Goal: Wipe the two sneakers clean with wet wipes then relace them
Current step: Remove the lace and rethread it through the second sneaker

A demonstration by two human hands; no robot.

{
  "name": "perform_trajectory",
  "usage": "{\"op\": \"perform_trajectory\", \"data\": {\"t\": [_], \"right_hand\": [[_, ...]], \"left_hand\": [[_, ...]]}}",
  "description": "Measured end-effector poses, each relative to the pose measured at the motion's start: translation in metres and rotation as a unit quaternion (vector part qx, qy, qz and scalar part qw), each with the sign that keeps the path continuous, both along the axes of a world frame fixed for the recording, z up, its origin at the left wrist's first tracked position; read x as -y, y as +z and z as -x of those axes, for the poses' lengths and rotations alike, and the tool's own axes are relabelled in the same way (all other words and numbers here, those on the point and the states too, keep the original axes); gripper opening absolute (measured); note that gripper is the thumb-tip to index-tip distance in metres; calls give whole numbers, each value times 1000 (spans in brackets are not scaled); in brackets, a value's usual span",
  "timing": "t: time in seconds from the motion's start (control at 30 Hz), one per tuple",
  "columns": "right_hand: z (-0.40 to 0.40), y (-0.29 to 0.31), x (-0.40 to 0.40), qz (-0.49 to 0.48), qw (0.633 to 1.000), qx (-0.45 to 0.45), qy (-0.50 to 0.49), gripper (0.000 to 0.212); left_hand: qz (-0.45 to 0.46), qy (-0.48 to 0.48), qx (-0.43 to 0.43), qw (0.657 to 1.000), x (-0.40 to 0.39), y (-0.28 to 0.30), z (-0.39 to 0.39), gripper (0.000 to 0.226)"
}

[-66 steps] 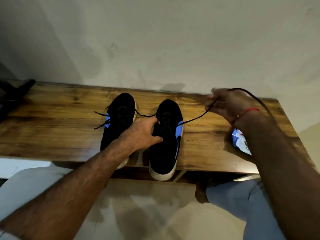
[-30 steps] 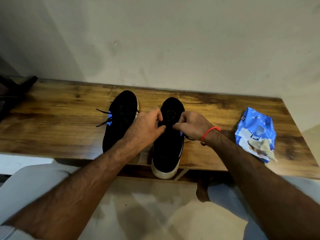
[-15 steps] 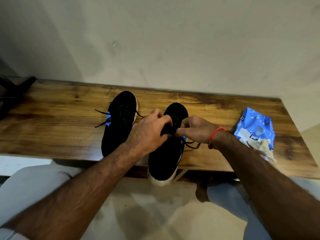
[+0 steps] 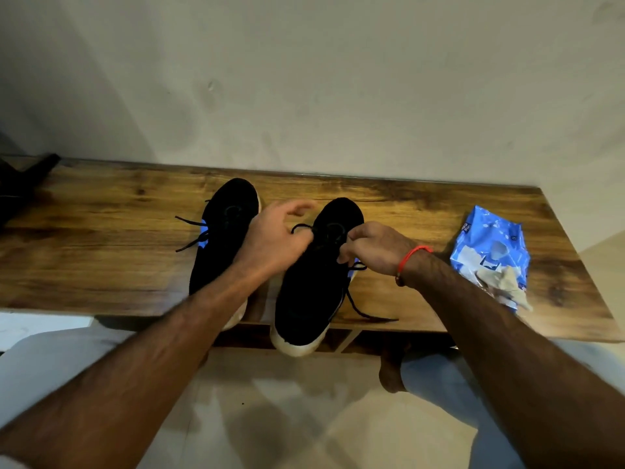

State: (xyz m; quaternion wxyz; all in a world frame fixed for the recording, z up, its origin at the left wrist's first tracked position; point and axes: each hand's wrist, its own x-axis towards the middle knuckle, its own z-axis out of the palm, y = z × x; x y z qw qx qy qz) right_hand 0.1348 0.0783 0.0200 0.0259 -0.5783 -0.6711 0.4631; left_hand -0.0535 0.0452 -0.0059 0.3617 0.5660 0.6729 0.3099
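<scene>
Two black sneakers with white soles stand side by side on the wooden bench [image 4: 101, 265], toes to the wall. The left sneaker [image 4: 223, 238] has loose lace ends sticking out on its left. The heel of the right sneaker [image 4: 311, 292] juts over the bench's front edge. My left hand [image 4: 274, 245], blurred, is over the gap between the shoes and pinches a loop of the right sneaker's black lace [image 4: 301, 227]. At that shoe's eyelets my right hand [image 4: 372, 248] pinches the lace; a loose end trails to the front right.
A blue pack of wet wipes [image 4: 490, 245] lies on the bench's right end with a crumpled used wipe [image 4: 504, 286] on its near side. A dark object [image 4: 20, 187] sits at the far left edge. My knees and a bare foot [image 4: 392, 374] are below the bench.
My right hand came back from its wide pull on the lace to the right sneaker's eyelets. That shoe slid toward me over the edge. My left hand lifted with a lace loop.
</scene>
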Motion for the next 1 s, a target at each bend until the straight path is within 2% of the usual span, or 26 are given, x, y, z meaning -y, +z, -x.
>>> {"op": "perform_trajectory", "data": {"t": [0.03, 0.1, 0.13, 0.2, 0.3, 0.37, 0.5, 0.63, 0.73, 0.77, 0.8, 0.83, 0.9, 0.93, 1.0], "right_hand": [[2, 0, 0, -4, 1000, 3, 1, 14], [4, -1, 0, -6, 1000, -3, -4, 12], [4, -2, 0, -4, 1000, -8, -8, 11], [7, -2, 1, -3, 1000, -10, -7, 10], [9, -2, 2, -4, 1000, -4, 5, 10], [9, -2, 2, -1, 1000, -1, 20, 16], [11, -2, 3, -4, 999, 10, 41, 25], [12, -5, 3, -11, 999, 15, 51, 23], [9, -9, 1, -16, 998, 9, 54, 18], [8, -10, 0, -21, 998, 9, 56, 17], [7, -10, 0, -25, 998, 9, 57, 18], [7, -10, 0, -28, 998, 9, 59, 20], [8, -9, 1, -32, 997, 5, 67, 23], [9, -8, 2, -34, 997, 6, 73, 23], [9, -7, 1, -31, 996, 5, 79, 24]], "left_hand": [[-40, -77, -120, 989, 2, 1, -2, 42], [-67, -175, -309, 932, 6, 0, -6, 39], [-72, -189, -360, 911, 7, -2, -8, 38], [-90, -186, -403, 892, 7, -2, -8, 33], [-92, -176, -415, 888, 3, 5, -4, 27], [-77, -153, -399, 901, 3, 7, -2, 24], [-29, -92, -282, 955, 5, 9, 5, 12], [8, -85, -237, 968, 5, 11, 1, 16], [54, -18, -147, 987, -4, 15, 9, 15], [51, 14, -155, 987, -7, 19, 19, 14], [33, 44, -207, 977, -10, 21, 31, 11], [13, 67, -280, 958, -12, 21, 43, 8], [-8, 62, -395, 916, -9, 18, 51, 21], [-24, 27, -407, 913, -7, 16, 46, 28], [-50, -75, -365, 927, 1, 13, 24, 45]]}}
